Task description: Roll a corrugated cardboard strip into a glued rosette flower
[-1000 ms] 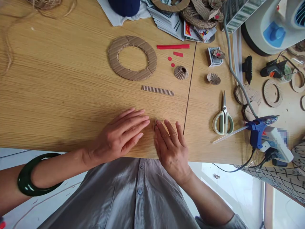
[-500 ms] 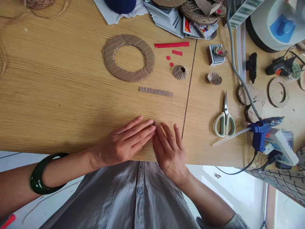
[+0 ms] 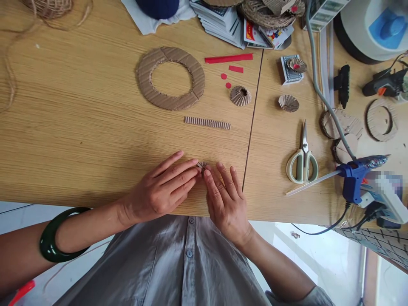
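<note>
Between my fingertips, near the table's front edge, sits a small pleated cardboard rosette (image 3: 202, 165), partly covered by the fingers. My left hand (image 3: 165, 187) holds its left side, with the fingers stretched flat over the wood. From the right, my right hand (image 3: 227, 199) presses the rosette with its forefinger and thumb side, the other fingers fanned out. Beyond the hands lies a corrugated cardboard strip (image 3: 207, 123). Further off are a cardboard ring (image 3: 145, 78) and a pleated cardboard cone (image 3: 241, 97).
Red strips (image 3: 228, 58) and red dots (image 3: 224, 76) lie past the cone. To the right are scissors (image 3: 302, 159), a pleated cup (image 3: 288, 103) and a blue glue gun (image 3: 352, 178) with its cord. Playing cards (image 3: 219, 23) stand at the back; twine (image 3: 51, 6) is far left.
My fingers have parted slightly around the rosette, so its pleated face now shows. My left hand has shifted a little left, and the view has moved slightly.
</note>
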Motion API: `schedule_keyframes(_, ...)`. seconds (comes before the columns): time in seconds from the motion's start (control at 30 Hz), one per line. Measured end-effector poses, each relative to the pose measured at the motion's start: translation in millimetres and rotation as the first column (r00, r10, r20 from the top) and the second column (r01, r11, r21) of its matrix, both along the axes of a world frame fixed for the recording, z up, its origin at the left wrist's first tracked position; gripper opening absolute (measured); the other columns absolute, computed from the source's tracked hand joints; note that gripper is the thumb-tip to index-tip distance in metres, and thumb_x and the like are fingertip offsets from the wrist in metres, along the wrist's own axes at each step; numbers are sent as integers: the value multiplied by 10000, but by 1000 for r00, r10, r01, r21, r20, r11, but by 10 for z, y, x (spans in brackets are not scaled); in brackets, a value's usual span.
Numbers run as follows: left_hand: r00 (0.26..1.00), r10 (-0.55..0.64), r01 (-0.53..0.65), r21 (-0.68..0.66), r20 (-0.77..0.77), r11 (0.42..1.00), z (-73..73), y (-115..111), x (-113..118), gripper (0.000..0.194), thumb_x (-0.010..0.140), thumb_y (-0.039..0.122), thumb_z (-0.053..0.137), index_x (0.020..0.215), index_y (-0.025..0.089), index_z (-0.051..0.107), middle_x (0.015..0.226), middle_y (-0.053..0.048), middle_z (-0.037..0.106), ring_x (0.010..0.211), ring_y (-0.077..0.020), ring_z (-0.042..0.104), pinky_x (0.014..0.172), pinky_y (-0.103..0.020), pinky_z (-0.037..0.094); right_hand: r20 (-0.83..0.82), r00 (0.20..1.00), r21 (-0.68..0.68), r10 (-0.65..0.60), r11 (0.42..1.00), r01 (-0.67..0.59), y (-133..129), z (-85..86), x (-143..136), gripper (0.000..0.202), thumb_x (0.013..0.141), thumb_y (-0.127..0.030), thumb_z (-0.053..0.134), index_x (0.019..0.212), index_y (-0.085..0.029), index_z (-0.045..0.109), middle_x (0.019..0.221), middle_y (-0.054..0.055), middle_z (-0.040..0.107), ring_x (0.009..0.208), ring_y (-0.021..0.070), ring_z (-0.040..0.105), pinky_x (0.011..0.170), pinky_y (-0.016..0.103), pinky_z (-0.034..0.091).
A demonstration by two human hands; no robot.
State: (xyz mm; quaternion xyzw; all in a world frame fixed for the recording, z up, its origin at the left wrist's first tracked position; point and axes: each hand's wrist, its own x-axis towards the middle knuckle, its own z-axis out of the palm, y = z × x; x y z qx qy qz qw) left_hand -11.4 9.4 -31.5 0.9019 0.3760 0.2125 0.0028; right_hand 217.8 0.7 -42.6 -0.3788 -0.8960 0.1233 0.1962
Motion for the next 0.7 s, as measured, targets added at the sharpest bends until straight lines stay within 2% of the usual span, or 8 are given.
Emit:
schedule_keyframes(0.13, 999, -6, 6, -10, -37, 1000, 28, 15, 7, 260, 948, 96, 632, 1204, 101, 682, 1274, -106, 750, 1314, -261, 640, 1251, -504, 419, -59, 997, -35, -39, 999, 37, 22, 2, 2, 690, 984, -26, 473, 1626, -80, 229, 1546, 150, 555, 1585, 287, 285, 1258, 605, 361)
schedule_keyframes(0.2, 1000, -10, 10, -12, -28, 1000, 39, 21, 16, 252, 945, 90, 637, 1191, 89, 690, 1265, -113, 752, 1326, -274, 629, 1250, -518, 420, -82, 993, -39, -84, 996, 81, 41, 12, 1, 693, 989, -31, 459, 1635, -116, 222, 1546, 148, 556, 1580, 270, 301, 1249, 595, 379)
schedule_keyframes(0.33, 1000, -10, 10, -23, -17, 1000, 22, 22, 24, 280, 960, 90, 609, 1223, 134, 693, 1294, -95, 744, 1360, -266, 605, 1245, -530, 425, -14, 996, 2, -87, 996, 87, 71, 38, -20, 583, 1008, -103, 509, 1577, -140, 386, 1569, 125, 533, 1601, 289, 234, 1274, 626, 312)
schedule_keyframes(0.47, 1000, -17, 19, -65, 24, 998, -7, 34, -5, 353, 956, 88, 597, 1297, 155, 662, 1325, -89, 731, 1365, -272, 601, 1234, -547, 431, 101, 994, 37, -49, 998, 45, 74, 54, -67, 460, 1010, -139, 544, 1467, -95, 538, 1591, 102, 507, 1619, 337, 103, 1296, 640, 247)
schedule_keyframes(0.53, 996, -6, 15, -95, 92, 995, -10, 46, -33, 369, 945, 80, 603, 1303, 150, 653, 1307, -91, 740, 1344, -270, 619, 1225, -556, 437, 90, 995, 48, -53, 998, 48, 74, 51, -86, 439, 1007, -119, 530, 1443, -75, 556, 1587, 112, 513, 1620, 338, 85, 1293, 628, 264)
schedule_keyframes(0.63, 979, 53, -32, -106, 199, 994, 7, 41, -64, 413, 921, 56, 622, 1323, 149, 634, 1271, -95, 755, 1303, -260, 650, 1195, -540, 469, 22, 997, 22, -77, 997, 77, 87, 38, -91, 423, 1012, -127, 514, 1431, -101, 568, 1582, 123, 519, 1621, 322, 105, 1272, 627, 312)
schedule_keyframes(0.7, 978, 84, -64, -106, 190, 992, 25, 10, -54, 494, 934, 72, 616, 1420, 146, 564, 1342, -117, 719, 1358, -276, 606, 1195, -541, 460, -10, 996, -10, -87, 996, 87, 101, 31, -84, 417, 1017, -140, 510, 1429, -132, 575, 1586, 123, 514, 1621, 312, 114, 1262, 629, 330)
